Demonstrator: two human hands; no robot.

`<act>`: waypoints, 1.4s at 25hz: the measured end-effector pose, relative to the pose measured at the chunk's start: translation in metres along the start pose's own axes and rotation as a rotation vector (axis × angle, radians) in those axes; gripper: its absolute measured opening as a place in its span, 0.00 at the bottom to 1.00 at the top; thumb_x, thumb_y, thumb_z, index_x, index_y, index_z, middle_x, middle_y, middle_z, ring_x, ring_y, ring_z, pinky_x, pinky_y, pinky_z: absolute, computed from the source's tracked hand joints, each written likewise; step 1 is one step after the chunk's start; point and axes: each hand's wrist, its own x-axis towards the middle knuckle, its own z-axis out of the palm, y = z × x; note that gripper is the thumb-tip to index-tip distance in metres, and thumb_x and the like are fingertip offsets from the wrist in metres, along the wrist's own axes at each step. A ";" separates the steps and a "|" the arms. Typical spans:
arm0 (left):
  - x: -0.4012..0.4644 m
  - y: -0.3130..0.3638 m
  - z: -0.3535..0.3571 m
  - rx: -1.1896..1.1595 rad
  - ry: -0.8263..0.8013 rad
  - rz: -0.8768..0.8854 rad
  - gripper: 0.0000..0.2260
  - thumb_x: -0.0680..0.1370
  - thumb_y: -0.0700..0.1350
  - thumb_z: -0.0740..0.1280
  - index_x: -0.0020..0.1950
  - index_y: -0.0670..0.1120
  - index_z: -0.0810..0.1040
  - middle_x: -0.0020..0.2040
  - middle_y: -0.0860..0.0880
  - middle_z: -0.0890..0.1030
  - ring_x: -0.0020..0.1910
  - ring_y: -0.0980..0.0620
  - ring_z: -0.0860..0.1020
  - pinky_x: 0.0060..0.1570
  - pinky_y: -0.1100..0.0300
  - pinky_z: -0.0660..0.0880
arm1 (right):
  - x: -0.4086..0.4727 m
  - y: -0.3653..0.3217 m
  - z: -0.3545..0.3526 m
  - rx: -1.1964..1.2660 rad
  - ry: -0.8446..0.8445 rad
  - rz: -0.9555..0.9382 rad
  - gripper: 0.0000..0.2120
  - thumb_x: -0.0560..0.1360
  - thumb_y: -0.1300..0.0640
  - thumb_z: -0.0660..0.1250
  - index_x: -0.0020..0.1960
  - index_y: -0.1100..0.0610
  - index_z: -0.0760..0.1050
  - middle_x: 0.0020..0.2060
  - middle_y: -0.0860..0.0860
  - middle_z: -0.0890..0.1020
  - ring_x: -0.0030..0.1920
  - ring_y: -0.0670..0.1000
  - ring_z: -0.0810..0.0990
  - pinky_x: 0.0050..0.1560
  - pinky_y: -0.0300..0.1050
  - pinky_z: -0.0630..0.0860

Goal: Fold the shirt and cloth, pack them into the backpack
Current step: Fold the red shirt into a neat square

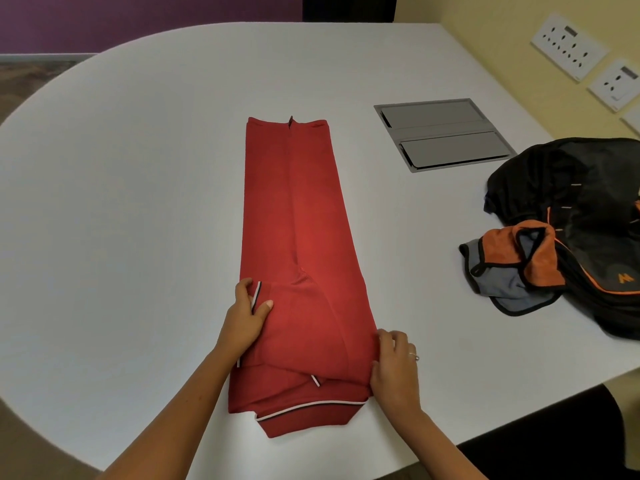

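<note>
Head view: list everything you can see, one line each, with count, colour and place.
polo shirt: 1, red, folded into a long strip at table centre
cloth: 1, orange and grey with black edging, crumpled against the backpack
backpack: 1, black with orange trim, table's right side
table: 1, white
cable hatch: 1, grey, set in the table beyond the shirt
wall sockets: at least 2, white, on the yellow wall
left hand: grips the shirt's left edge
right hand: grips the shirt's right edge

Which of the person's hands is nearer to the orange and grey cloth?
The right hand. It grips the red shirt's right edge, on the side facing the orange and grey cloth. The left hand holds the shirt's opposite edge, farther from the cloth.
</note>
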 end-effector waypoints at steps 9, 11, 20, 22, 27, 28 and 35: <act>0.006 -0.003 -0.013 0.216 -0.111 0.135 0.40 0.76 0.40 0.68 0.78 0.52 0.45 0.75 0.45 0.64 0.68 0.42 0.70 0.66 0.51 0.67 | 0.000 -0.063 0.016 0.099 -0.644 -0.491 0.34 0.78 0.44 0.56 0.78 0.47 0.42 0.77 0.41 0.46 0.75 0.49 0.59 0.73 0.51 0.61; 0.006 -0.007 -0.011 0.240 -0.099 0.166 0.36 0.77 0.38 0.67 0.78 0.51 0.49 0.76 0.45 0.62 0.70 0.43 0.68 0.68 0.51 0.65 | 0.003 -0.062 0.021 0.008 -0.685 -0.493 0.33 0.78 0.41 0.54 0.78 0.47 0.44 0.77 0.40 0.42 0.75 0.54 0.58 0.72 0.55 0.61; -0.006 0.011 -0.014 0.085 -0.182 0.097 0.44 0.75 0.43 0.71 0.77 0.54 0.41 0.75 0.44 0.64 0.64 0.44 0.74 0.61 0.57 0.70 | 0.014 -0.066 0.009 0.539 -0.712 -0.138 0.22 0.77 0.47 0.66 0.69 0.51 0.71 0.72 0.38 0.64 0.42 0.45 0.77 0.50 0.35 0.75; -0.013 0.031 -0.009 0.134 -0.118 0.178 0.42 0.75 0.41 0.69 0.77 0.55 0.43 0.74 0.45 0.66 0.62 0.44 0.75 0.59 0.57 0.71 | 0.017 -0.068 0.003 0.803 -0.684 0.069 0.16 0.77 0.49 0.65 0.62 0.54 0.77 0.64 0.44 0.76 0.43 0.44 0.79 0.42 0.39 0.78; -0.039 0.065 0.019 -0.048 -0.138 0.325 0.28 0.80 0.50 0.62 0.76 0.54 0.53 0.55 0.57 0.76 0.39 0.54 0.79 0.42 0.60 0.75 | 0.041 -0.059 -0.015 1.165 -0.606 0.512 0.24 0.80 0.41 0.53 0.57 0.58 0.77 0.47 0.55 0.85 0.45 0.52 0.84 0.46 0.48 0.80; -0.040 0.060 0.025 -0.075 -0.099 0.296 0.24 0.80 0.50 0.61 0.74 0.53 0.57 0.52 0.57 0.77 0.39 0.54 0.79 0.41 0.58 0.76 | 0.045 -0.055 -0.014 1.197 -0.598 0.562 0.26 0.79 0.38 0.52 0.56 0.58 0.78 0.45 0.54 0.85 0.44 0.52 0.84 0.45 0.49 0.80; -0.042 0.021 0.055 0.173 -0.028 0.043 0.13 0.79 0.52 0.62 0.57 0.45 0.73 0.40 0.51 0.77 0.42 0.51 0.76 0.41 0.57 0.69 | 0.048 -0.051 0.005 0.893 -0.499 0.331 0.19 0.75 0.59 0.68 0.65 0.54 0.71 0.52 0.51 0.83 0.50 0.47 0.83 0.53 0.45 0.80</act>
